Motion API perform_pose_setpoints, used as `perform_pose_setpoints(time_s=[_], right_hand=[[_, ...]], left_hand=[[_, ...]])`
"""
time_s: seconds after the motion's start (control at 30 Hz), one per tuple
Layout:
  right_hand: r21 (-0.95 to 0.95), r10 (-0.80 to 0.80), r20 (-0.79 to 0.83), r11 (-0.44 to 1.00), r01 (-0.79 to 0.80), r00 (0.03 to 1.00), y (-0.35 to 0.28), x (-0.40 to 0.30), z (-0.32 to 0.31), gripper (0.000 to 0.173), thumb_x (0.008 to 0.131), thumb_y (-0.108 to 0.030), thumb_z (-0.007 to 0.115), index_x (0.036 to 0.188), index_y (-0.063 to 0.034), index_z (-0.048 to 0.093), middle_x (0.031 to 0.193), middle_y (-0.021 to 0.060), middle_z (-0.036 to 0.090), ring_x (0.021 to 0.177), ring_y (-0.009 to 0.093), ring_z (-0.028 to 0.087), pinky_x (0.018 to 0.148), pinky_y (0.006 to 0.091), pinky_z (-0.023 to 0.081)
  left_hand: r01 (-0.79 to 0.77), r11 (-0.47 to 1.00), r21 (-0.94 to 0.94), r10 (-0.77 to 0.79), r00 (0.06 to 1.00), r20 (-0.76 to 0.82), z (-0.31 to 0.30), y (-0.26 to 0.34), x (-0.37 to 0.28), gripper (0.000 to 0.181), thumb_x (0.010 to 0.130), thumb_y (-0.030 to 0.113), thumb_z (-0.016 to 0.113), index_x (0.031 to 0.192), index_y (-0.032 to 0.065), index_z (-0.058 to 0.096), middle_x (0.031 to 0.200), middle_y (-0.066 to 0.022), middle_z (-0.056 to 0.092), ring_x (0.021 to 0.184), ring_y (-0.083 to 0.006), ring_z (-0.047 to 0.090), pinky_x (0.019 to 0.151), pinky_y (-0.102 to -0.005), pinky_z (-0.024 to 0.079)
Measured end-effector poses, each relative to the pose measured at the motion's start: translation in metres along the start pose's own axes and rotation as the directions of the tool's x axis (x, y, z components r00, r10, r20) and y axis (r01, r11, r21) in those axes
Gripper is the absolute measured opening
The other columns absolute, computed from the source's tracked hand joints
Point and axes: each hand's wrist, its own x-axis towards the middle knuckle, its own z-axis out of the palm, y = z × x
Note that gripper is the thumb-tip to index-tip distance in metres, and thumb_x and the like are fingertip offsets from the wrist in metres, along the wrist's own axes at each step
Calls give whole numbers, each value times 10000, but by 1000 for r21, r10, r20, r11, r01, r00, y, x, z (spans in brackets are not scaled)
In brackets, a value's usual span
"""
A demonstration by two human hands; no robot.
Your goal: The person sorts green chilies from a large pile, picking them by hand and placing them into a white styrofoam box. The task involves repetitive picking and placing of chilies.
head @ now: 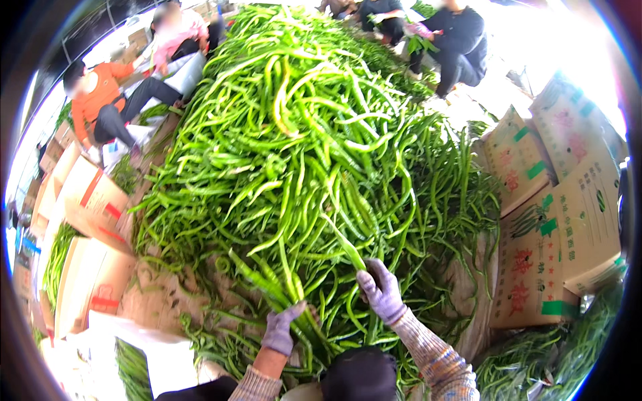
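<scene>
A large heap of long green chili peppers (281,165) fills the middle of the head view. My left hand (283,328), in a light purple glove, is closed around a bunch of long green peppers (261,280), whose ends fan out up and to the left. My right hand (382,291), gloved the same way, grips the lower end of one long pepper (346,245) that points up and left over the heap's near edge. More peppers lie under and between both hands.
Printed cardboard boxes (536,265) stand at the right, above bagged peppers (541,356). Open cartons (95,195), one with peppers, line the left. A person in orange (100,100) and one in pink (175,37) sit upper left; others crouch by the heap upper right.
</scene>
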Motion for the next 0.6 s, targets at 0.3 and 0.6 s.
perform_pose_setpoints(time_s=[0.3,0.6], right_hand=[[-709,-391,550,247,660,738,2,11,83,483,810,-227,552,1211,8,417,975,237,565,564,322,560,505,388,449],[-546,-191,693,492,679,695,39,-46,36,542,807,-192,582,1269,-17,359,784,115,595,487,270,539,453,369,432]], left_hand=[[-220,975,-26,210,955,-210,41,29,0,401,711,283,759,987,36,604,888,-30,620,737,-119,566,680,-278,466],[-292,924,-246,230,940,-251,-14,63,5,340,723,265,726,892,46,527,724,-110,577,561,-217,561,546,-359,501]])
